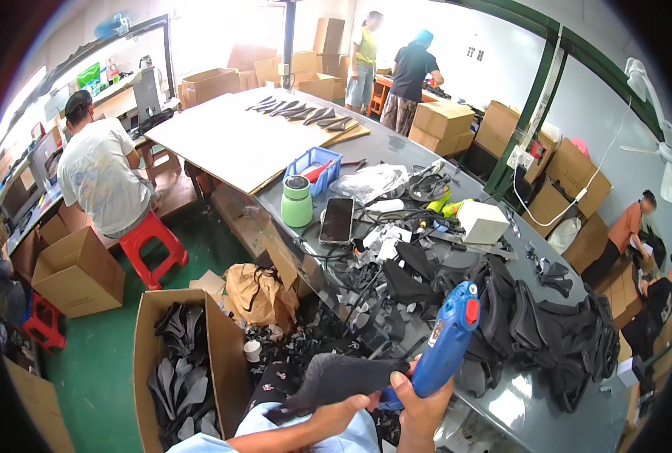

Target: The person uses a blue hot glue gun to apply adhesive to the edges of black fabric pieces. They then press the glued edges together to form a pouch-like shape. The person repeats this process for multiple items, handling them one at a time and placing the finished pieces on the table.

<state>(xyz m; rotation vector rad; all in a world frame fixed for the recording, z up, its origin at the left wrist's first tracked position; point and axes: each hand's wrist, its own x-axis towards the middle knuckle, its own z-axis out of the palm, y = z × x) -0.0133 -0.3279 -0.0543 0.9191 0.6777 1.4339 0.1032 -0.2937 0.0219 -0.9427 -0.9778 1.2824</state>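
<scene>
My right hand (419, 404) grips a blue glue gun (449, 340) with a red button, its body angled up to the right. My left hand (336, 415) holds a dark grey, pointed fabric piece (343, 375) just left of the gun; the gun's tip meets the piece near my fingers. Both hands hover over the near edge of a grey worktable (517, 400). A heap of black fabric parts (547, 325) lies on the table to the right of the gun.
On the table stand a green cup (297, 201), a black phone (337, 220), a blue basket (315, 166), a white box (483, 220). An open carton of dark pieces (176, 362) sits on the green floor at left. A seated person (98, 174) on a red stool, others farther back.
</scene>
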